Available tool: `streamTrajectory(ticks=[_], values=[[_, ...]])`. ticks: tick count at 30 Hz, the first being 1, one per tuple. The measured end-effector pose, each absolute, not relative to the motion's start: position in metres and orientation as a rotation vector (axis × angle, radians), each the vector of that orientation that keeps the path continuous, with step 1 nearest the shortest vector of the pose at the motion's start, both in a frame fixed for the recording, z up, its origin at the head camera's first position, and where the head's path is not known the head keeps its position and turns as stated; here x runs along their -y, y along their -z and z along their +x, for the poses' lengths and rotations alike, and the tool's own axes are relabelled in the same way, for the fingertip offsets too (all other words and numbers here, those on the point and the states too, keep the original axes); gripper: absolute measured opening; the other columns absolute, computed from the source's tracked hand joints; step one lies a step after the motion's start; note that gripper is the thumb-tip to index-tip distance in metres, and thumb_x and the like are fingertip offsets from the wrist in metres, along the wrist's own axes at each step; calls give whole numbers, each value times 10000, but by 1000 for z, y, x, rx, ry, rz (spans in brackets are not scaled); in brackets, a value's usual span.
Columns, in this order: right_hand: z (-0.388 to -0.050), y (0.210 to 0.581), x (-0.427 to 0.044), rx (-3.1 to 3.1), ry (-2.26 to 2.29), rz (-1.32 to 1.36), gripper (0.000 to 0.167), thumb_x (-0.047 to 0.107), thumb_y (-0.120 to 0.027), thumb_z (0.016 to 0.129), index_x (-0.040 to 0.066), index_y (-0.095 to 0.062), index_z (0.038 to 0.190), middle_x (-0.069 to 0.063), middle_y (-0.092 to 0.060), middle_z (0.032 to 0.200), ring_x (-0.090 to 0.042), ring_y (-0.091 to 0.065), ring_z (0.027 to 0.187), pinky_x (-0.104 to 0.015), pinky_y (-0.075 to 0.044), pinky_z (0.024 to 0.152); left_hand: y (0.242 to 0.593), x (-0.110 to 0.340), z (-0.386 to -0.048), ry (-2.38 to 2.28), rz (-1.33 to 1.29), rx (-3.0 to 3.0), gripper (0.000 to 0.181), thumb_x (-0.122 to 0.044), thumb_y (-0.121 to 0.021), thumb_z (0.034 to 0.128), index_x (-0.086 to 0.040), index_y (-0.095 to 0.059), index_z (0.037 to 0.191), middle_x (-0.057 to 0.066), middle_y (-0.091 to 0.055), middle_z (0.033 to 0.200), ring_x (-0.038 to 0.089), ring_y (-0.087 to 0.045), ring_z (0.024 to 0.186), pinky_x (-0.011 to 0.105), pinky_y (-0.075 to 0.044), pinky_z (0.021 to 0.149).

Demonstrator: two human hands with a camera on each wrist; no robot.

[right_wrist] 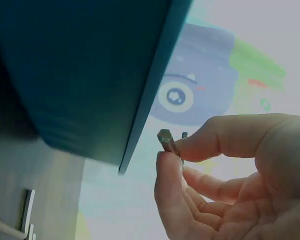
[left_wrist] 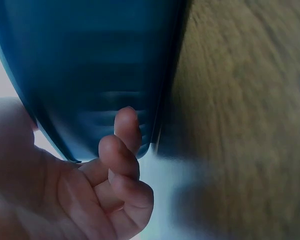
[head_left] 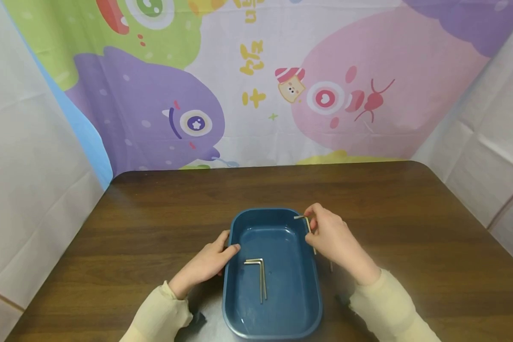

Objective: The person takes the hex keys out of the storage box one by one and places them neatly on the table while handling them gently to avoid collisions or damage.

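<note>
A deep blue tray (head_left: 290,289) with rounded corners stands on the table. Two metal Allen keys (head_left: 262,280) lie side by side on its floor, left of centre. My left hand (head_left: 209,261) holds the tray's left side, thumb over the rim. In the left wrist view its other fingers (left_wrist: 125,155) are bent by the tray's outer wall (left_wrist: 80,60). With thumb and index finger, my right hand (head_left: 331,235) pinches another Allen key (head_left: 308,225) at the tray's right rim. Its hexagonal end (right_wrist: 164,136) faces the right wrist camera.
More metal keys (right_wrist: 27,212) lie on the table right of the tray, mostly hidden in the head view by the right forearm. The brown wooden table (head_left: 175,204) extends around the tray. Behind it hangs a cartoon-printed cloth (head_left: 256,137); pale panels flank both sides.
</note>
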State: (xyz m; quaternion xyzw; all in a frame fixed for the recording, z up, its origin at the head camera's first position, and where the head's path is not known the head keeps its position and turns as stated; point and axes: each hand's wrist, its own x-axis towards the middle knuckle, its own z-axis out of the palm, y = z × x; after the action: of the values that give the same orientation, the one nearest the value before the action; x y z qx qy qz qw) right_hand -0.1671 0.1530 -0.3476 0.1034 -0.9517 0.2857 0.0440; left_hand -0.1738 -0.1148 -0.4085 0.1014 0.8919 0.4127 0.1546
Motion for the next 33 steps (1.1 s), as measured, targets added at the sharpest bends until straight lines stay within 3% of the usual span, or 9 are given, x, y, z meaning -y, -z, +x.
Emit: streamTrajectory(ticks=[33], values=[[-201, 373, -216, 3154, -785, 20, 312, 57, -583, 763, -44, -505, 1048, -95, -533, 795, -223, -509, 686, -340, -407, 607, 412, 115, -175, -1161, 281, -2544, 497, -323, -443, 931, -117, -335, 1370, 46, -481, 519, 166, -456, 450, 297, -383, 506]])
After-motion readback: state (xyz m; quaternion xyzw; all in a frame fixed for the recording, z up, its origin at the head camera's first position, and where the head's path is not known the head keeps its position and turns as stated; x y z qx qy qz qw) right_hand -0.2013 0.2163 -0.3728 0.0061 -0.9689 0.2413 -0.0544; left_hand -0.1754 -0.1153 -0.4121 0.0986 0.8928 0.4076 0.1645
